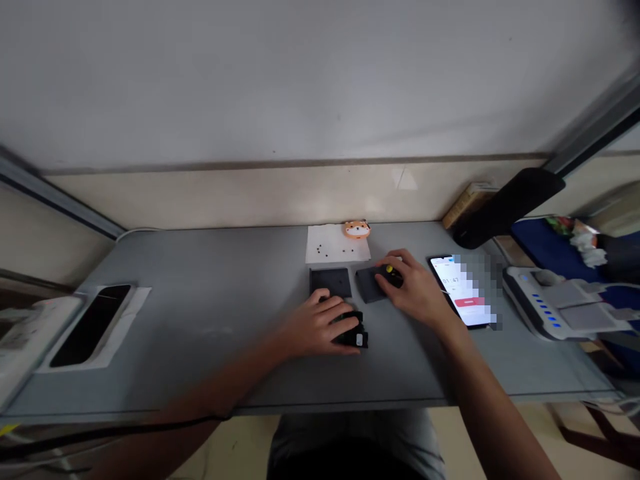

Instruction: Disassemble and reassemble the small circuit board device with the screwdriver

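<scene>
My left hand [324, 325] lies over a black plastic part [361, 339] with a small white label, its fingers curved down onto it. Much of that part is hidden under the hand. My right hand [411, 283] is closed around a small black object with a yellow end [389, 269]; its kind cannot be made out. That hand is over the right edge of a dark grey flat piece [367, 287]. A dark rectangular panel [336, 280] lies just beyond my left fingers. Several tiny dark bits rest on a white paper sheet [325, 241] behind it.
An orange animal-faced case [356, 229] sits on the paper's back corner. To the right are a lit phone [463, 297], a white power strip [543, 307] and a tall black object [510, 207]. Another phone [93, 325] lies left on the grey table [210, 287]. A wall stands behind.
</scene>
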Available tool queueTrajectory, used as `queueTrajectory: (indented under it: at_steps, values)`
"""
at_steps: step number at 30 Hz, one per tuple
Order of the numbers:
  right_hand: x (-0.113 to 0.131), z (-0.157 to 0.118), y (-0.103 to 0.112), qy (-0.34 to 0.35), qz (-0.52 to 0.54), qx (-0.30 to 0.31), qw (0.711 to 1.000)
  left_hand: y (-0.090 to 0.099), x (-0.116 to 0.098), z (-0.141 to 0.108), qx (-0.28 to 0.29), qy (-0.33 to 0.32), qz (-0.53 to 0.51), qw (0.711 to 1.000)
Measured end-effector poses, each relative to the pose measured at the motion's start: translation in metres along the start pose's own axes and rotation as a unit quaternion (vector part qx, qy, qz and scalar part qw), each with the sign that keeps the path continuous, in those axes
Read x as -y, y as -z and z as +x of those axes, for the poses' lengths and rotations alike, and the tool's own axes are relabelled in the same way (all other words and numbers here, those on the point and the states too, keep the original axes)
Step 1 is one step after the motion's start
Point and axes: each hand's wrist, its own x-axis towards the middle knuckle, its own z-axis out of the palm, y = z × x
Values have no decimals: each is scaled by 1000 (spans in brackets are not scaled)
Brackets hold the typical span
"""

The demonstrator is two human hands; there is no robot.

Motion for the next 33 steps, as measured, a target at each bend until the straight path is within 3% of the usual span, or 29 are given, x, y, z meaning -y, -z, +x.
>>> queueTrajectory:
  at_steps: [4, 7, 11, 14, 19, 27, 33]
  values:
    - [-7, -1, -4, -4, -22, 26, 999, -1, 5, 2, 32, 10, -16, 999]
    - [-7, 0, -7, -18, -16, 50, 998, 11, 20, 2, 22, 14, -15, 1000]
    - [-6, 6, -10, -49, -15, 82, 995, 30, 45, -5, 4, 100, 4, 995]
    - [-6, 17, -9, -52, -8, 114, 992, 36, 59, -10, 36, 160, 14, 986]
    - [-6, 32, -3, -41, 18, 167, 985, 36, 68, -11, 85, 193, -39, 977]
    - [4, 21, -13, -75, -41, 99, 991, 40, 72, -12, 92, 216, -67, 970]
    - [7, 21, -15, -89, -39, 101, 990, 43, 75, -13, 115, 250, -97, 956]
